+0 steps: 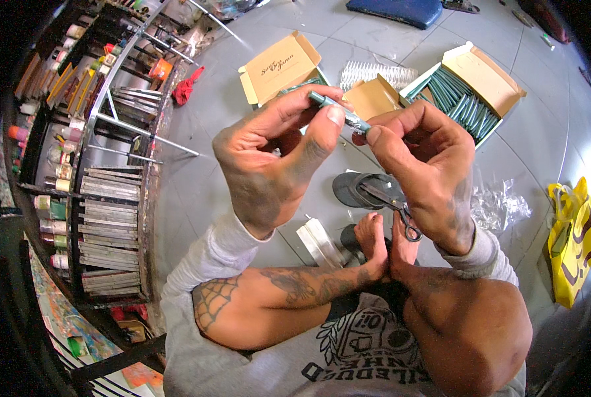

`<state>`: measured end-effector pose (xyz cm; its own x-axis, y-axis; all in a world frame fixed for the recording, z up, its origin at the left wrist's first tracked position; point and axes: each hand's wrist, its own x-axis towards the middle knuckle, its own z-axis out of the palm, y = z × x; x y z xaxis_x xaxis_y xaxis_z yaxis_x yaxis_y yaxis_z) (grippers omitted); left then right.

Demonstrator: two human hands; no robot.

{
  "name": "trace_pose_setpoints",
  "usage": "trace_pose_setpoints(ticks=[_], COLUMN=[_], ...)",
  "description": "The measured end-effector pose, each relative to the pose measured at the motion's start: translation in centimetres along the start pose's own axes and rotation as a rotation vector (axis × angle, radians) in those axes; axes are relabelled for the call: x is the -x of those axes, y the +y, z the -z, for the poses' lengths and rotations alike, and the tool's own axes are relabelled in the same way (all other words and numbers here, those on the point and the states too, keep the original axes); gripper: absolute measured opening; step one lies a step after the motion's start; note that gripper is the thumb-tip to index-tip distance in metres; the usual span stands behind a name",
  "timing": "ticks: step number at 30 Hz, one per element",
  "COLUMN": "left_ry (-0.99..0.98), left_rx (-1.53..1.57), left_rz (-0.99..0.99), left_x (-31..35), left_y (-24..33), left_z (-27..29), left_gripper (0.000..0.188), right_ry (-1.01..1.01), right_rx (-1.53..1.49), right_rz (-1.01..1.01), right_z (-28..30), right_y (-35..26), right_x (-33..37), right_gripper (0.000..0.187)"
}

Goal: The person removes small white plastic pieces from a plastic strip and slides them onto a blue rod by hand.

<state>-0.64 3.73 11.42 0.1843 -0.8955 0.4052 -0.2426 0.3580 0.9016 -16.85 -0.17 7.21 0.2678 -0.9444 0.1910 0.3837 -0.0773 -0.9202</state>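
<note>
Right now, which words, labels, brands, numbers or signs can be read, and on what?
I won't copy wording, only place it.
Open cardboard box lid: dark script, legible.
Grey shirt: black print around an emblem, partly legible.
Yellow bag: dark print, creased.
Shelf jars: labels too small to read.
Held green stick: none readable.

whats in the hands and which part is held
A slim green pen-like thing: the left hand pinches it near its left end, the right hand at its right end.

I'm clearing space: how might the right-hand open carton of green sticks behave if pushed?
The carton may flex, its walls looking like thin card. Low and broad, it probably won't tip. Its slim, loose green sticks might slide.
</note>
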Motion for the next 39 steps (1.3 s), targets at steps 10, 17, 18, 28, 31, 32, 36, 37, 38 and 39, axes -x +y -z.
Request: trace_pose_setpoints(ticks=[10,17,18,28,31,32,36,37,38,39], left_ry=[-0.065,0.055,0.039,-0.046,-0.010,-0.011,-0.172,-0.287,-0.350,-0.414], left_rx=[-0.108,-0.047,-0.038,-0.076,-0.038,-0.050,-0.793,-0.937,-1.021,-1.097], left_rz=[-0.053,-0.056,-0.047,-0.069,-0.057,-0.051,-0.789,-0.903,-0.936,-0.975], left_x=[0.1,-0.1,-0.1,-0.1,-0.2,-0.3,-2.1,-2.3,-2.2,-2.2], left_y=[-0.9,0.1,0.0,-1.4,-0.8,-0.3,1.2,1.8,2.2,2.5], left_z=[-0.3,-0.9,-0.9,-0.1,-0.1,0.1,2.9,3.5,3.4,3.2], left_gripper=[0.022,0.020,0.019,0.022,0.030,0.033,0.040,0.038,0.036,0.034], right_ry=[0.060,0.058,0.050,0.042,0.018,0.005,-0.069,-0.084,-0.099,-0.119], right_rx=[0.091,0.074,0.059,0.202,0.119,0.074,0.082,0.059,0.036,0.058], right_rz=[0.235,0.239,0.232,0.382,0.300,0.244,0.140,0.104,0.068,0.039], right_z=[-0.5,-1.2,-1.2,-1.0,-1.0,-0.9,-0.1,0.0,0.1,0.3], right_y=[0.9,0.8,0.8,0.8,0.9,0.8,0.2,0.1,0.0,-0.1], right_x=[0.3,0.2,0.2,0.5,0.3,0.2,0.5,0.5,0.5,0.5], right_gripper=[0.011,0.010,0.010,0.010,0.010,0.010,0.010,0.010,0.010,0.010])
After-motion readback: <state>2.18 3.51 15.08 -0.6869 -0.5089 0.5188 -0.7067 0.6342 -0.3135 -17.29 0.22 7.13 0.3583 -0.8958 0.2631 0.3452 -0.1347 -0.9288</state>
